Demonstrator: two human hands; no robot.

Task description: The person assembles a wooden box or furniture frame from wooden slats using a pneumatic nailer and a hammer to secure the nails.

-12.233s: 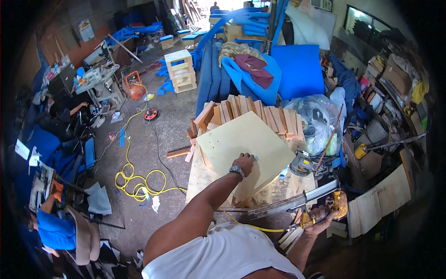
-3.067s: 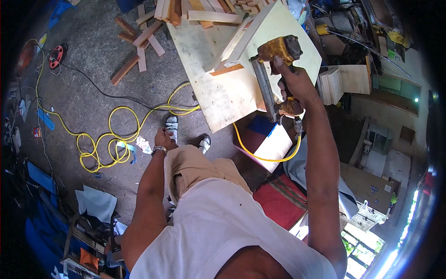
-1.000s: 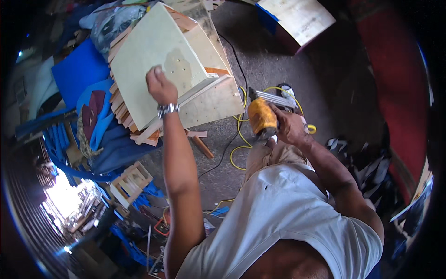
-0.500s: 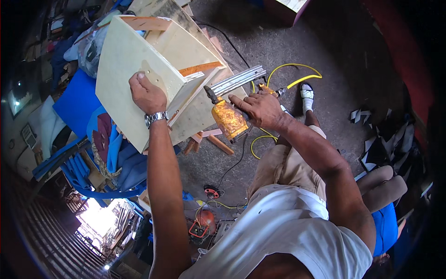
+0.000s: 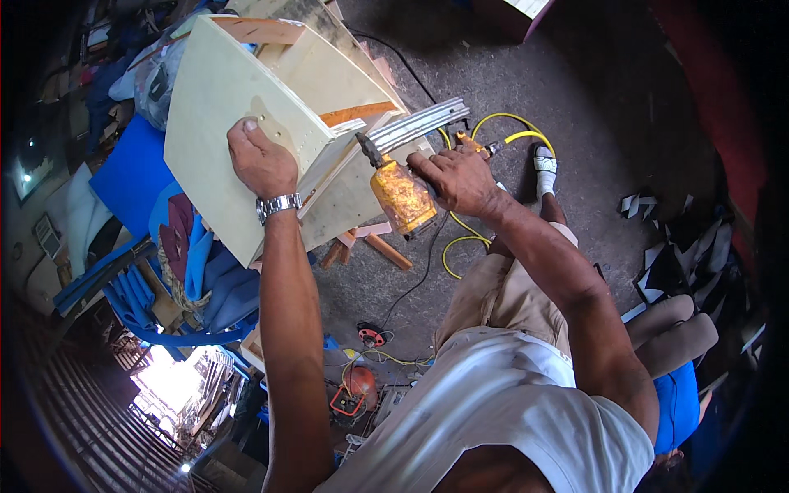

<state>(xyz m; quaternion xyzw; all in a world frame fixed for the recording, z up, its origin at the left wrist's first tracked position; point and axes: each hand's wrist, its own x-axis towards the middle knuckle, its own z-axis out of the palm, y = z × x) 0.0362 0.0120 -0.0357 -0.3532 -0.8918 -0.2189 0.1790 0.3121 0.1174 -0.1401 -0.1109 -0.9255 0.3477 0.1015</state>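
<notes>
A pale plywood box (image 5: 205, 140) with curved side panels and orange-brown wooden strips sits at the upper left. My left hand (image 5: 261, 160), closed and wearing a metal-band watch, presses on its near panel; the fingertips are mostly hidden. Beside the box's right edge, my right hand (image 5: 464, 181) is wrapped round the handle of a pneumatic nail gun (image 5: 403, 197). The tool has a worn yellow body, a black nose and a long silver magazine. Its nose is close to the panel's corner; I cannot tell whether they touch. Small dark dots mark the panel near my left thumb.
A yellow air hose (image 5: 460, 244) loops over the floor. Wood offcuts (image 5: 386, 251) lie below the box, and blue fabric and foam (image 5: 136, 168) pile up at left. A red-orange compressor-like unit (image 5: 360, 386) stands lower down. Another person's blue garment (image 5: 678, 403) shows at right.
The nail gun and my right hand have shifted slightly left, and the nose has risen a little along the panel's corner. My left hand stays on the panel.
</notes>
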